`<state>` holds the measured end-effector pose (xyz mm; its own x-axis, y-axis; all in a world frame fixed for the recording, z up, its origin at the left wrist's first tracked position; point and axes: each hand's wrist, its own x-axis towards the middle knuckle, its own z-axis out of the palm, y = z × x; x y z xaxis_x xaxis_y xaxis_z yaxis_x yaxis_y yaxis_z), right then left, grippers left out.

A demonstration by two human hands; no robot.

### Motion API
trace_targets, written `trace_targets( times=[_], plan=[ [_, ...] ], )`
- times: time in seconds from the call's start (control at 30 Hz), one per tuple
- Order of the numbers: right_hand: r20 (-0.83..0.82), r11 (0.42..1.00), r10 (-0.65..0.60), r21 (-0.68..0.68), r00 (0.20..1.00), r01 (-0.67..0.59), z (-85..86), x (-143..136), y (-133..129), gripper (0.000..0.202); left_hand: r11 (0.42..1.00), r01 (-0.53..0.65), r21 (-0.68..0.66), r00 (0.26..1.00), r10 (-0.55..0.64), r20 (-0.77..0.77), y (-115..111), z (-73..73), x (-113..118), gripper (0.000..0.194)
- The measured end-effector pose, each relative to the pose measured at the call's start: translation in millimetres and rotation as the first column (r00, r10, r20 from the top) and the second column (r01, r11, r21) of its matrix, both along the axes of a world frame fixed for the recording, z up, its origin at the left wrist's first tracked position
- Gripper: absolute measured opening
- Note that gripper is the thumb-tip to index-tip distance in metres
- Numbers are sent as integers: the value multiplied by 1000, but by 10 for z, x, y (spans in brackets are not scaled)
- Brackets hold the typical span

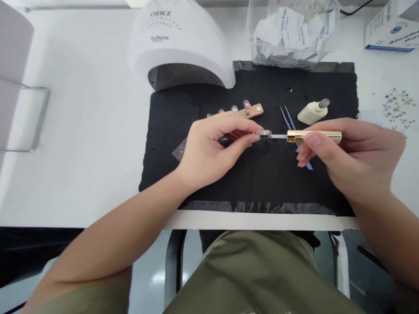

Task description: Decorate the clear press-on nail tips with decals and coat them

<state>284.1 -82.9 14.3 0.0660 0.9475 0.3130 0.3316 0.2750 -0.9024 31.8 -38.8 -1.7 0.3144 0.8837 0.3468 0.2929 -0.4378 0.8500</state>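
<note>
My left hand (218, 146) pinches a decorated clear false nail (264, 132) between thumb and forefinger over the black mat. In my right hand (350, 152) is a nail polish brush (314, 136) with a gold ribbed handle, held level. Its bristle end reaches the underside of the nail; whether they touch I cannot tell. Behind my left hand lies a wooden strip (257, 110) with several decorated nails (247, 107) on it, partly hidden. Purple tweezers (286, 117) lie partly under my right hand. Beyond it a cream polish bottle (312, 112) rests tilted on the mat.
A white nail lamp (186, 43) stands at the back left of the black mat (229, 187). A clear bin (281, 54) of alcohol pad packets stands behind. At right are an alcohol pad box (393, 28) and scattered rhinestones (397, 107). A small clear packet (179, 150) is beside my left wrist.
</note>
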Motion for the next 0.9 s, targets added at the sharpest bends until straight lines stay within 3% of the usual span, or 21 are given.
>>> trace_targets(
  times=[0.5,0.63,0.77,0.9],
  plan=[
    [54,994,-113,1,992,113,-4,27,13,9,999,-33,-2,999,33,-24,0,5,0,7],
    [-19,989,-139,50,990,140,-39,23,17,9,1000,-26,-6,999,26,26,-1,7,14,5],
    [-82,987,-89,129,993,99,-63,15,19,10,1000,-11,-10,999,12,41,0,0,13,10],
    [-64,993,-11,113,998,19,-45,8,4,9,999,-31,-19,999,30,-19,4,-10,4,6]
  ],
)
